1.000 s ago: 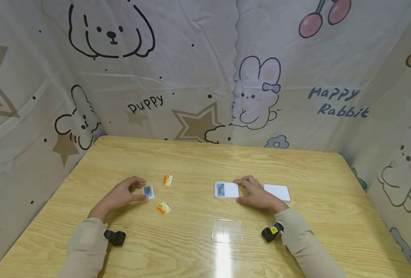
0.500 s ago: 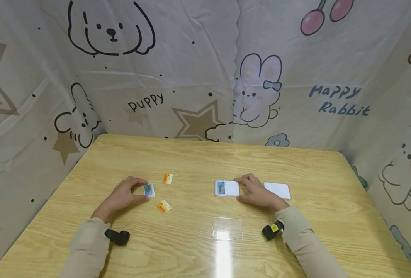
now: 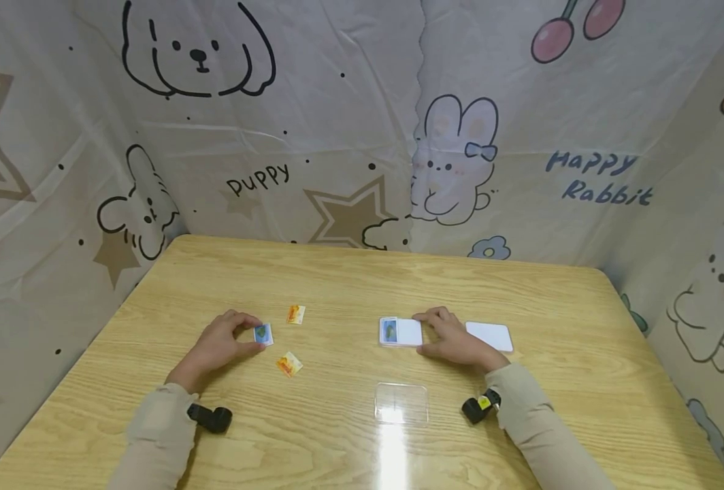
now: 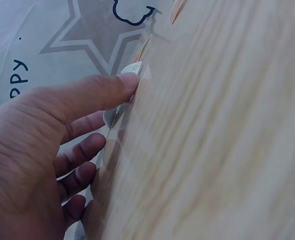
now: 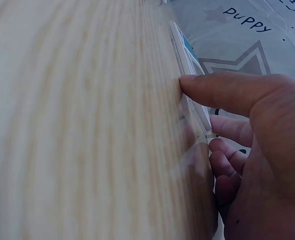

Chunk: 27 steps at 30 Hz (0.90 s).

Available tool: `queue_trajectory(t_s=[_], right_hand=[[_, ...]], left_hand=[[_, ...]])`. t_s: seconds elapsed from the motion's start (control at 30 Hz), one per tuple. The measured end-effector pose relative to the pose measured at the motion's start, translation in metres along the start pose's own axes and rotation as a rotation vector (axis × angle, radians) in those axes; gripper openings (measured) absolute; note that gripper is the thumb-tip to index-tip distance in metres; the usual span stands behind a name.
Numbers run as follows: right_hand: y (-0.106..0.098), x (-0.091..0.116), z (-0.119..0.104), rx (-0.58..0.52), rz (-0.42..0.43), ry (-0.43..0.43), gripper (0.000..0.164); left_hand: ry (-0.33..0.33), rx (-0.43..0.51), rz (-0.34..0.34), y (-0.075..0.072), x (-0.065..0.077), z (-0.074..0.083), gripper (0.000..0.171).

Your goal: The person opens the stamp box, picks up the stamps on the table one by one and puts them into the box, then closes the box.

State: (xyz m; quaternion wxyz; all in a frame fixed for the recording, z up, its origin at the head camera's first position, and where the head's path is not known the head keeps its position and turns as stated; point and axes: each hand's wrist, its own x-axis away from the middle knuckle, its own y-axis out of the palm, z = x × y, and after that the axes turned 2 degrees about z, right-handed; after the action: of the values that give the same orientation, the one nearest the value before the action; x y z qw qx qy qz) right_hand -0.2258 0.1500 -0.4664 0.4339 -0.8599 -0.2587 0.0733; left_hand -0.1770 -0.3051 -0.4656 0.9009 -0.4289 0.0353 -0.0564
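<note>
In the head view my left hand pinches a small blue postage stamp by its near and far edges, with thumb and forefinger. The left wrist view shows the stamp bowed between them, with its perforated edge visible and its underside slightly off the table. My right hand holds the right end of a flat clear case with a white card inside, thumb at the near edge and fingers at the far one. At the case's left end sits another blue stamp. The case lies on the table in the right wrist view.
Two orange-and-yellow stamps, a far one and a near one, lie right of my left hand. A clear flat cover lies nearer me. Beyond my right hand is a white rounded card. Patterned cloth encloses the table.
My left forefinger has come onto the stamp's far edge, and the thumb and finger have closed on it. My right hand and the case have stayed in place.
</note>
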Motion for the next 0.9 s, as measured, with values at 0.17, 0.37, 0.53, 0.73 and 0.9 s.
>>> queue_trajectory(t_s=[0.17,0.37,0.53,0.73,0.9], right_hand=[[0.000,0.001,0.001,-0.012,-0.001,0.000,0.062],[-0.001,0.001,0.001,-0.002,0.000,0.000,0.062],[-0.002,0.001,-0.001,-0.010,-0.004,0.005,0.062],[-0.002,0.002,-0.003,-0.006,-0.002,-0.005,0.061],[-0.002,0.002,-0.003,0.004,0.003,-0.014,0.061]], left_hand=[[0.007,-0.009,0.016,0.002,-0.001,0.001,0.041],[-0.008,0.033,0.001,0.003,-0.005,0.006,0.041],[0.008,0.070,-0.015,0.001,-0.011,0.016,0.039],[0.070,0.089,-0.009,0.000,-0.019,0.037,0.039],[0.068,0.077,-0.016,0.003,-0.027,0.055,0.038]])
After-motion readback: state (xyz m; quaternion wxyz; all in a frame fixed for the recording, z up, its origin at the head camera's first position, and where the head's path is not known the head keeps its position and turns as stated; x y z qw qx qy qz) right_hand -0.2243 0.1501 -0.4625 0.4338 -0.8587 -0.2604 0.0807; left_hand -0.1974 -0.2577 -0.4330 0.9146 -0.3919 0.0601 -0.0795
